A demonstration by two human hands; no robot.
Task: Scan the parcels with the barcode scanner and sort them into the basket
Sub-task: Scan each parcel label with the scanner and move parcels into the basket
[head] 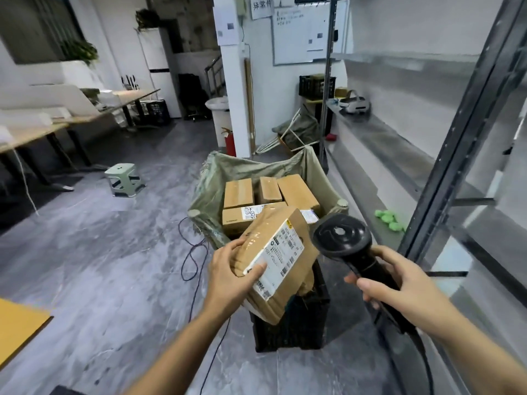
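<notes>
You are standing in a parcel-sorting room set up inside an office, as shown by the bare metal racking (450, 166) down the right of the frame, the sack (216, 178) of cardboard parcels (238, 192) at centre, the whiteboard (299, 35) at top centre and the desks (31, 135) at left.

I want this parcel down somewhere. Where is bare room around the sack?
Bare floor lies between the sack and the green stool, with a cable near the sack. The metal shelf beside it shows a bare stretch. Inside the sack, cardboard boxes crowd together.
</notes>
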